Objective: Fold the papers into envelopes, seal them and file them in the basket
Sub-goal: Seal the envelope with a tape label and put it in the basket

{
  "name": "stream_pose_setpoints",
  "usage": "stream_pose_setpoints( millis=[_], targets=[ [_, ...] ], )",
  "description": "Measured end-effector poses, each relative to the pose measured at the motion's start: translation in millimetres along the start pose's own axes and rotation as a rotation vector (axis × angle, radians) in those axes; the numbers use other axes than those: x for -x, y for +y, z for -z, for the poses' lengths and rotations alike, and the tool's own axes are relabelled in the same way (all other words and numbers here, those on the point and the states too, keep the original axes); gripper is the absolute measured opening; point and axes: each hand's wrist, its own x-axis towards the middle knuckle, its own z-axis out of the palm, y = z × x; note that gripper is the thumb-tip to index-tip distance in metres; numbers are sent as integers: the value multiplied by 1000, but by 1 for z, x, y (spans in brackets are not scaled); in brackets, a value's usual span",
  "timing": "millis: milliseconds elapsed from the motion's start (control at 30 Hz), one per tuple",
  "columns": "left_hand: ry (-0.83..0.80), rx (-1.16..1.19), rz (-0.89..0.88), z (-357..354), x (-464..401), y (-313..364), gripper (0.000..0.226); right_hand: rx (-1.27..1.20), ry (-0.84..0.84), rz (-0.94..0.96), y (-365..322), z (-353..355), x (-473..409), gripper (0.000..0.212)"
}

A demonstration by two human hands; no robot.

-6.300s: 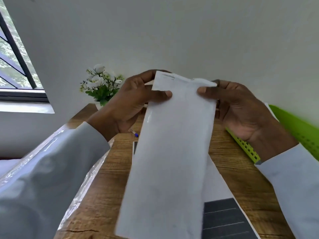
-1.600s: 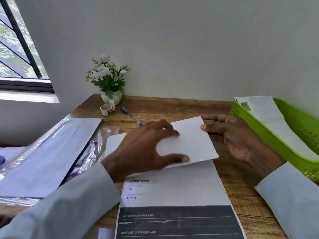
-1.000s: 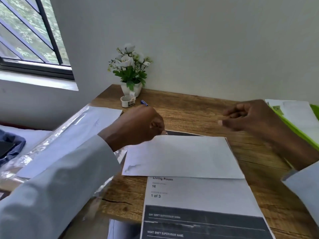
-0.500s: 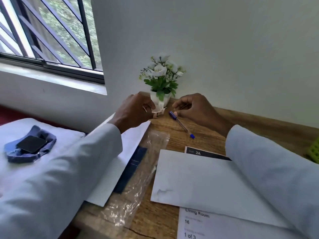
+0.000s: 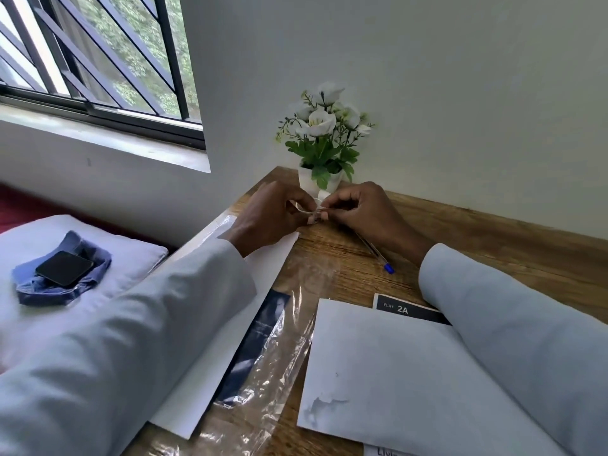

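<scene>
While both hands meet at the table's [image 5: 493, 245] far left corner, just before the flower pot [image 5: 317, 182], the left hand [image 5: 269, 215] curls around a small tape roll [image 5: 304, 207] and the right hand [image 5: 358, 209] pinches its loose end. The folded envelope [image 5: 388, 380] lies flat near the front edge, untouched by either hand, beside a pen [image 5: 378, 255].

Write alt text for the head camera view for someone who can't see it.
Both hands, left hand and right hand, pinch a small tape roll at the far end of a wooden desk, before a potted white flower. A folded paper envelope lies nearer, beside a blue pen.
</scene>
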Motion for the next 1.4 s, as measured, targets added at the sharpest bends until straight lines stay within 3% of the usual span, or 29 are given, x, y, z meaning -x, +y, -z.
stream_pose_setpoints(
  millis=[500, 734, 867, 967, 1134, 1400],
  targets=[
    [35, -107, -14, -2, 2, -2, 22, -76, -105, -59, -10, 2, 11, 10],
    [37, -150, -48, 11, -3, 7, 16, -359, -153, -264, -44, 49, 29, 29],
    [91, -105, -81, 19, -4, 32, 11, -404, -135, -293, -66, 91, 60, 27],
    [3, -32, -171, 12, 4, 72, 9, -368, -70, -309, -80, 122, 91, 21],
    [-325, 80, -311, -20, 29, 155, 8, -338, 64, -376, -86, 161, 154, 14],
    [-557, -18, -275, -75, 44, 204, 48, -264, 169, -589, -67, 166, 237, 13]
  ],
)
